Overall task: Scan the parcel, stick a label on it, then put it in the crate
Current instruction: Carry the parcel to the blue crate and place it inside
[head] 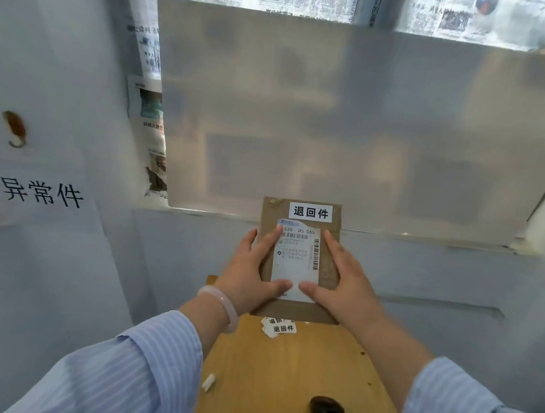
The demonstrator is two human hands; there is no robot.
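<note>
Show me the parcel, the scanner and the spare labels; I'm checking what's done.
parcel (328,268): head view, brown card right of its shipping slip.
scanner (327,409): head view, its dark head.
spare labels (281,328): head view, the printed top label.

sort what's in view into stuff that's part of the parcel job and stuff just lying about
Part of the job:
- cardboard parcel, held by left hand and right hand
- white label stuck at its top
- spare labels on the wooden table
- barcode scanner

Lying about:
- newspaper sheets
- wall hook
- small white scrap
</note>
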